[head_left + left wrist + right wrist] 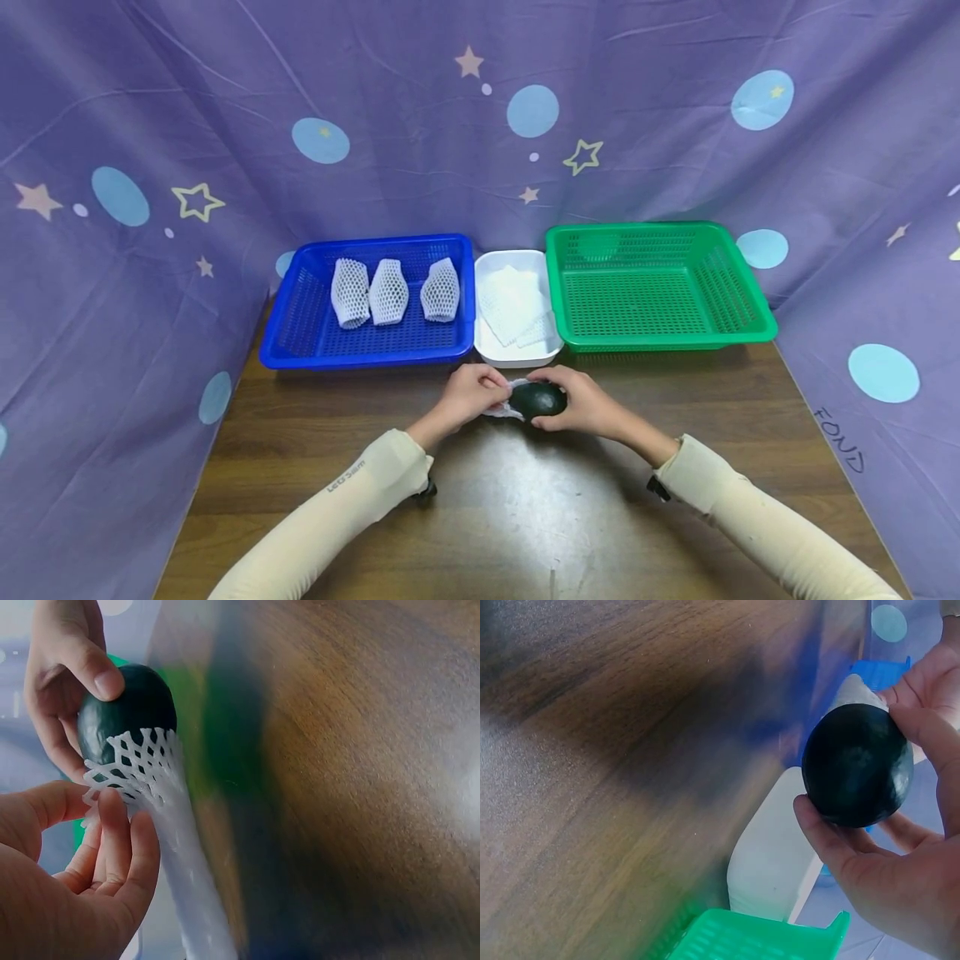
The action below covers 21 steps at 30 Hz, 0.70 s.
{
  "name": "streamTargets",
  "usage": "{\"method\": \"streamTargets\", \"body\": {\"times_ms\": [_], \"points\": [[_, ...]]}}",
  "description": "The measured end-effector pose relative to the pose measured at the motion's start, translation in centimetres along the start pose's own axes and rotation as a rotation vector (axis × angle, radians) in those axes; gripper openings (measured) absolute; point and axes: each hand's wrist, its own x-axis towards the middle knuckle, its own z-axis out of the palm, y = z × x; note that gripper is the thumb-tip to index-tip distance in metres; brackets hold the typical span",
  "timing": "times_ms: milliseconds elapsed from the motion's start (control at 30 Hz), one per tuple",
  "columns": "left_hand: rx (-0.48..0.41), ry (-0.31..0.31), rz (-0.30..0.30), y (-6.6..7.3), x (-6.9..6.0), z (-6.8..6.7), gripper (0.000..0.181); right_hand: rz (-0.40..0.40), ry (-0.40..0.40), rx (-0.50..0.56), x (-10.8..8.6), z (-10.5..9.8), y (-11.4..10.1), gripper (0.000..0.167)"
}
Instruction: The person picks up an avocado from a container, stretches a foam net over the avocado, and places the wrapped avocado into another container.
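My right hand [588, 404] grips a dark green avocado [542, 401] between thumb and fingers, above the table in front of the white tray. One end of the avocado sits inside the mouth of a white foam net sleeve [154, 776]; the other end is bare. My left hand [467, 395] pinches the rim of that sleeve, as the left wrist view shows. The rest of the net hangs long and narrow away from the fruit. In the right wrist view the bare dark end of the avocado [857, 765] faces the camera and hides most of the sleeve.
A blue basket [367, 363] at the back left holds three white net-sleeved items [388, 292]. Beside it, a white tray [517, 362] contains flat foam nets [513, 304]. A green basket [667, 340] stands at the back right. All rest on the wooden table [337, 450] before a purple curtain.
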Motion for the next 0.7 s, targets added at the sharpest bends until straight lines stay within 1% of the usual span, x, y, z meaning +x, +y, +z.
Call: {"method": "streamTargets", "body": {"times_ms": [133, 233, 367, 467, 567, 700], "points": [[0.020, -0.003, 0.018, 0.3, -0.3, 0.2, 0.008, 0.009, 0.001, -0.007, 0.0, 0.1, 0.1, 0.062], [0.012, -0.011, 0.021, 0.6, -0.6, 0.3, 0.008, 0.012, 0.005, 0.000, -0.1, 0.2, 0.1, 0.062], [0.008, -0.024, 0.026, 0.7, -0.7, 0.4, 0.008, 0.004, 0.011, 0.007, 0.0, 0.3, 0.2, 0.062], [0.030, -0.023, 0.037, 0.8, -0.7, 0.6, 0.007, -0.006, 0.016, 0.003, 0.1, 0.6, 0.2, 0.062], [0.048, -0.024, 0.050, 1.0, -0.7, 0.7, 0.007, -0.011, 0.018, 0.003, 0.3, 0.8, 0.2, 0.066], [0.048, -0.041, 0.066, 1.2, -0.8, 0.8, 0.007, -0.018, 0.021, 0.001, 0.4, 1.1, 0.2, 0.069]]}}
